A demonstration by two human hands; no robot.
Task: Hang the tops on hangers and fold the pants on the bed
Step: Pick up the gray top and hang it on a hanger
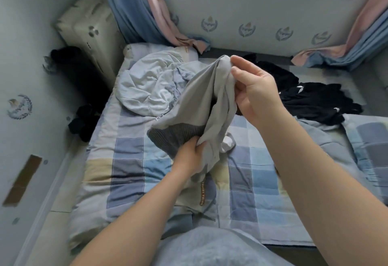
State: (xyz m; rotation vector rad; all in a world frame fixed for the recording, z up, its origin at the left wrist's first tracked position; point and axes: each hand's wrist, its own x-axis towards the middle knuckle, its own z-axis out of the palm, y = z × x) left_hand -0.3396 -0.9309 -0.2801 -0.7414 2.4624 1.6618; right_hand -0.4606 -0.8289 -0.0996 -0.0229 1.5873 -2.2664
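Step in hand: sorting one piece. The grey garment (pixel 195 99) is held up above the middle of the bed (pixel 130 160), clear of the checked quilt except for its lowest folds.

My left hand (pixel 189 154) is at 6 o'clock of the garment, fingers curled round the cloth just beside the dark ribbed band (pixel 174 135). My right hand (pixel 256 91) is at 1 o'clock. Its thumb and first fingers pinch the top of a bunched fold, and the other fingers are loosely bent.

Judgement: the ribbed band could be a waistband or a hem, so top or pants is not settled. The next move calls for shaking the piece open until its shape reads, then laying it flat to fold or taking it to a hanger. No hanger is in view.

Surroundings: a pale crumpled top (pixel 147 85) lies at 10 o'clock, partly behind the grey cloth. A heap of black clothes (pixel 315 99) lies at 3 o'clock. Something small and white (pixel 227 143) sits at 5 o'clock, under the hanging cloth. A dark bundle (pixel 84 123) is off the bed at 9 o'clock.

In the way: the pale top crowds the flat space towards 10 o'clock. The near quilt towards 6 o'clock looks the best folding spot.
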